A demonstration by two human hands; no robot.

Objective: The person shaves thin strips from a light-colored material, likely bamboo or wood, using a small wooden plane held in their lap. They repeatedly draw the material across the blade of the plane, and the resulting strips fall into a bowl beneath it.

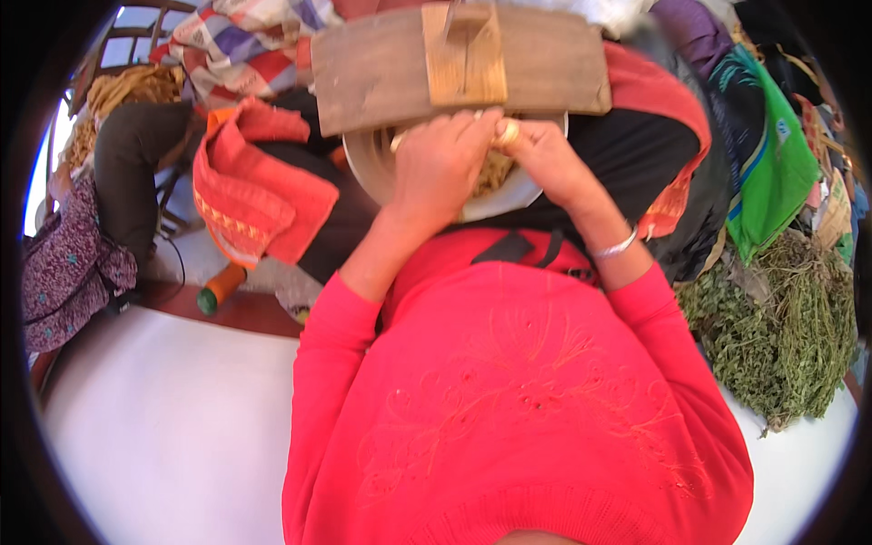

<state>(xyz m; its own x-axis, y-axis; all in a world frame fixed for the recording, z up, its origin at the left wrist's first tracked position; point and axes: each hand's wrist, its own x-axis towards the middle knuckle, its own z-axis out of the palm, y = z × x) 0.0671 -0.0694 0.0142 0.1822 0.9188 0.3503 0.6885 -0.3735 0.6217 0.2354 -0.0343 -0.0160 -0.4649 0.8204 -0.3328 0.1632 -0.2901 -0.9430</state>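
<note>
A worn wooden board point(368, 68) with a lighter block point(461, 73) on it lies across the top centre, over a pale round bowl point(363, 163) of tan, shredded-looking contents point(490, 177). Over the bowl, my left hand point(438, 165) has curled fingers near the board's lower edge. My right hand point(545, 159), a bangle at its wrist, meets it with closed fingers. Small pale yellow bits show at both hands' fingers; what exactly the hands hold is hidden. Dark cloth and red cloth point(263, 182) lie around the bowl.
Dried leafy bundles point(772, 336) and green cloth point(772, 173) are at the right. Checked fabric point(236, 41), brown cloth point(136, 86), dark clothing point(132, 182) and a purple speckled fabric point(73, 263) are at the left, near a green-ended cylinder point(218, 289). A white surface point(173, 418) spreads below them.
</note>
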